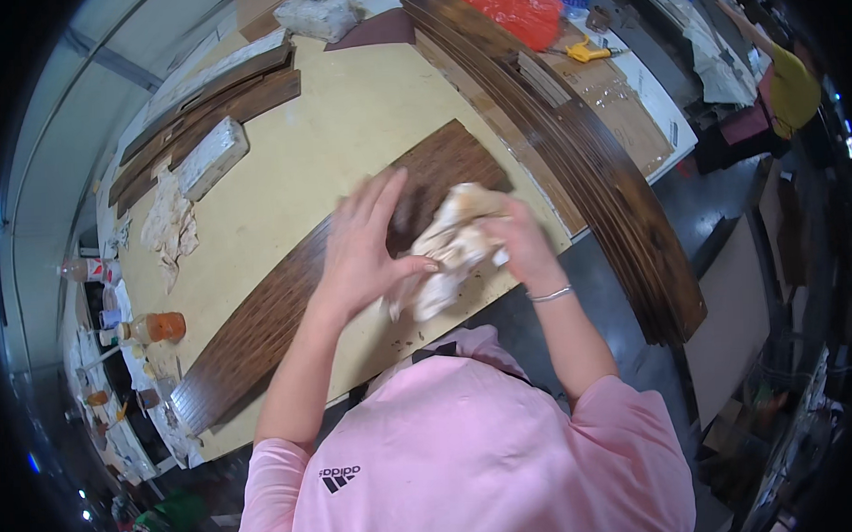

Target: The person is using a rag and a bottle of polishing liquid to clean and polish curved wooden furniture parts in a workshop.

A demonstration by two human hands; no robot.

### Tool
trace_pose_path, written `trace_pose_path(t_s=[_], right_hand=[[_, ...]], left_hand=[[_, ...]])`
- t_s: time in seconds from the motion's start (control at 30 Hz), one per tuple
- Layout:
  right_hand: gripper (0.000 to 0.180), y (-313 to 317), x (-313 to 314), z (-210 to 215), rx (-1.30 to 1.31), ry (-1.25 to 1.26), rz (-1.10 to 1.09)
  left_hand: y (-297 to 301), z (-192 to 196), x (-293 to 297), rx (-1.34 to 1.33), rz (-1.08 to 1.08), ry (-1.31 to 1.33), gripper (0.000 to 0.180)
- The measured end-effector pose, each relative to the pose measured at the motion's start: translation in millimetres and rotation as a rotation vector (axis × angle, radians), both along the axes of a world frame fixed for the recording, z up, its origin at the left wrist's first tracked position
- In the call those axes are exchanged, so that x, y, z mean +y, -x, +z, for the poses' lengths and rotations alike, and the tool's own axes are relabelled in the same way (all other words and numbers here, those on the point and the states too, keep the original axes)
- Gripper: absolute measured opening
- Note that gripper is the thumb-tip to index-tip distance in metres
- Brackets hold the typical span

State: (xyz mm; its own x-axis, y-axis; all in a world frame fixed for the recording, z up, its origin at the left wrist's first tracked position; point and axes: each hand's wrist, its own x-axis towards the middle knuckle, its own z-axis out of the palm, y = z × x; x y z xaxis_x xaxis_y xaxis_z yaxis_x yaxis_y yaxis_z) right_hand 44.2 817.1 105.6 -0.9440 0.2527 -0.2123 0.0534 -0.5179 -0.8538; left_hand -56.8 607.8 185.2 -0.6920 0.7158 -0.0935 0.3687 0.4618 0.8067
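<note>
A long dark-brown wooden plank (pixel 286 280) lies slantwise across the cream tabletop (pixel 336 110) in front of me. My right hand (pixel 522 247), with a thin band at its wrist, is closed on a crumpled white and tan rag (pixel 458 232) over the plank's right part. Motion blurs the rag, and it hides some of the plank and of the table's near edge. Above the plank's middle, my left hand (pixel 364 245) is open with its fingers stretched out. Its thumb points at the rag; whether the two touch, I cannot tell.
Stacked dark planks (pixel 572 158) run along the right side and overhang the table. At the left lie more boards (pixel 205 114), a wrapped block (pixel 213 158), a loose rag (pixel 169 223) and an orange-filled bottle (pixel 156 327). Another person (pixel 786 89) stands at the far right.
</note>
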Motion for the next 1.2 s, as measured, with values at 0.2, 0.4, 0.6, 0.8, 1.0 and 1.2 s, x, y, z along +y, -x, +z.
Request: trace_pose_path(t_s=[0.2, 0.4, 0.6, 0.8, 1.0, 1.2], right_hand=[[0.037, -58, 68, -37, -0.101, -0.006, -0.373], [0.038, -91, 75, -56, -0.147, 0.058, -0.586], [0.033, -106, 81, -44, -0.122, 0.049, -0.644], [0.028, -131, 88, -31, -0.248, -0.26, -0.674], [0.022, -98, 61, -30, 0.091, -0.511, -0.597], [0.037, -88, 23, -64, -0.09, -0.606, -0.048]], left_hand=[[28, -49, 20, 0.499, -0.078, 0.657, 0.12], [26, -53, 22, 0.545, -0.11, 0.546, 0.109], [-35, -44, 2, 0.517, -0.22, 0.513, 0.111], [-85, -57, -36, 0.545, -0.312, 0.328, 0.102], [-85, -66, -36, 0.578, -0.356, 0.371, 0.098], [-83, -68, -38, 0.589, -0.375, 0.376, 0.098]])
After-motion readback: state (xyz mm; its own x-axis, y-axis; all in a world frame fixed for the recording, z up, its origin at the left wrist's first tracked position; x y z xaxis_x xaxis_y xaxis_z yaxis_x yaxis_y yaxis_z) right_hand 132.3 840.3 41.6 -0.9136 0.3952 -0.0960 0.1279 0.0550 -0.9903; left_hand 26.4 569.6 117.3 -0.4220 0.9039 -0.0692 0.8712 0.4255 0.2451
